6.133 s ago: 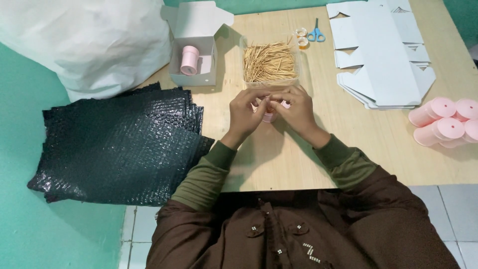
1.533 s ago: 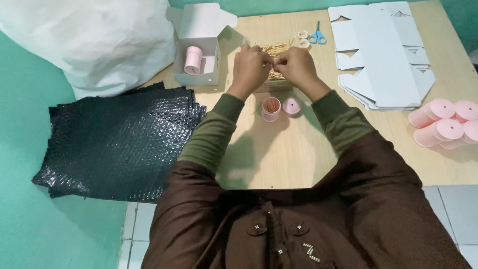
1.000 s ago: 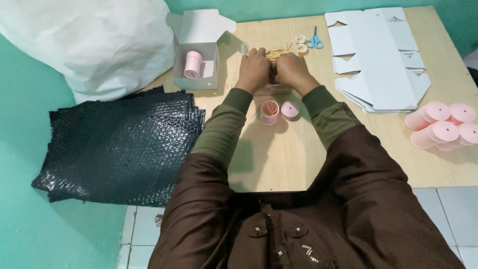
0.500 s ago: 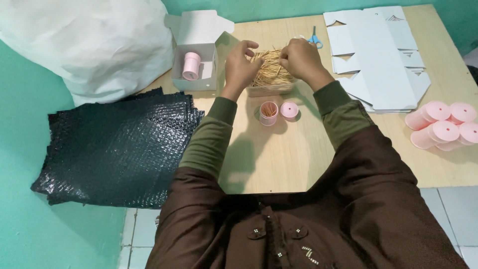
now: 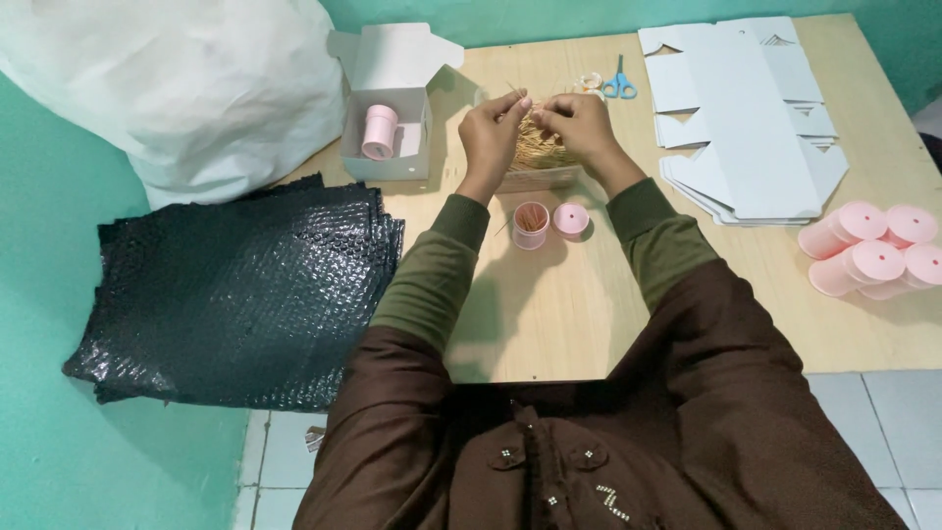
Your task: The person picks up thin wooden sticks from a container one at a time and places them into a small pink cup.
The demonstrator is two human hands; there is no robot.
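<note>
**Where things sit on our bench**

Our left hand point(image 5: 493, 128) and right hand point(image 5: 579, 123) meet over the pile of sticks point(image 5: 542, 152) at 12 o'clock. Just nearer us stand the small tub point(image 5: 531, 224) and, touching it on the right, its lid point(image 5: 570, 220). At 11 o'clock an open box point(image 5: 388, 147) holds a roll point(image 5: 379, 132). Bubble-wrap sheets point(image 5: 235, 294) lie at 9, flat cartons point(image 5: 746, 118) at 1, scissors point(image 5: 619, 81) behind the sticks, and tubs point(image 5: 873, 250) lie at 3 on the bench point(image 5: 549, 324).

The table point(image 5: 549, 314) is pale, matt wood – smooth-looking. At left lies glossy black bubble wrap point(image 5: 235, 285); the flat box blanks point(image 5: 746, 118) upper right look like matt white card. The pink tubes point(image 5: 868, 260) – smooth plastic, faintly shiny.
</note>
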